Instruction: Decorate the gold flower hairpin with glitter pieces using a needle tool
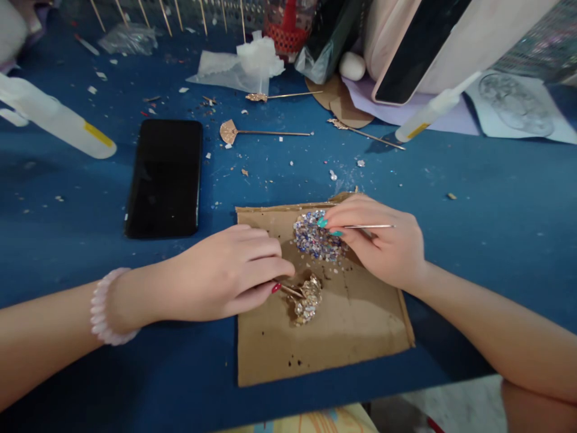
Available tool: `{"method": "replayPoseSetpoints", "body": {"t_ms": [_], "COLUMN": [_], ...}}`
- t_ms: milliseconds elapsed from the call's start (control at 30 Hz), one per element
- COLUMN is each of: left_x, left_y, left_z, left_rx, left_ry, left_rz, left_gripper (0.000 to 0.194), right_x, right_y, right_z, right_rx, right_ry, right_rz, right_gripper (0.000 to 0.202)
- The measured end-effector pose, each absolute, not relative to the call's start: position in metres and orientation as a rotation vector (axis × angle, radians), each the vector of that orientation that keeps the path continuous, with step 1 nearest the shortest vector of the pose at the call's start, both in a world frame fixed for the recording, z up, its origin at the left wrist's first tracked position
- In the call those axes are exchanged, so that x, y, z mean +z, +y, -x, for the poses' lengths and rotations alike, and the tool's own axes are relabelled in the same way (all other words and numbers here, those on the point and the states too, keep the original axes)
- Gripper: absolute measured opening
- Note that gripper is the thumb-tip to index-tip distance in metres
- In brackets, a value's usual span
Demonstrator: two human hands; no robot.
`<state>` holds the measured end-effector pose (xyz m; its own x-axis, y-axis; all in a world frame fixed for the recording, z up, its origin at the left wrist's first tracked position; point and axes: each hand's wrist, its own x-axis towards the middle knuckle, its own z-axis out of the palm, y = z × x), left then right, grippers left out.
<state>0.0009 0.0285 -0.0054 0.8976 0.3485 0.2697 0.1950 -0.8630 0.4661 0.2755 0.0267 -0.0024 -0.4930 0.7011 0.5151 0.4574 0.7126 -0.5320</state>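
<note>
My left hand [243,273] is closed round the stem of a gold hairpin [310,299], whose fan-shaped head is studded with small shiny stones. That head is over a brown cardboard sheet [360,328]. Between the thumb and fingers of my right hand [378,240] is a thin metal stick [372,227], held roughly level. Its tip end is hidden by the fingers, at the right side of a pile of tiny blue, silver and purple rhinestones [315,237]. The pile lies on the cardboard, just behind the hairpin head.
A black phone [164,178] lies left of the cardboard. Behind are a fan-headed hairpin [229,132], two more hairpins, a glue bottle [426,117] and a second phone [421,51] leaning upright. Another white bottle [58,114] is at far left. Scraps dot the blue table [496,228].
</note>
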Motion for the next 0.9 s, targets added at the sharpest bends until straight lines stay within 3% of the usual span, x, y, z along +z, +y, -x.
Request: {"method": "replayPoseSetpoints", "body": {"t_ms": [900], "left_x": [-0.0046], "left_y": [0.0285], "left_z": [-0.0008], "left_rx": [0.495], "left_ry": [0.381], "left_rz": [-2.644], "left_gripper": [0.02], "right_x": [-0.0029], "right_y": [0.027], "right_z": [-0.2761], "right_rx": [0.408], "right_ry": [-2.167], "right_rz": [0.843], "right_gripper": [0.022]}}
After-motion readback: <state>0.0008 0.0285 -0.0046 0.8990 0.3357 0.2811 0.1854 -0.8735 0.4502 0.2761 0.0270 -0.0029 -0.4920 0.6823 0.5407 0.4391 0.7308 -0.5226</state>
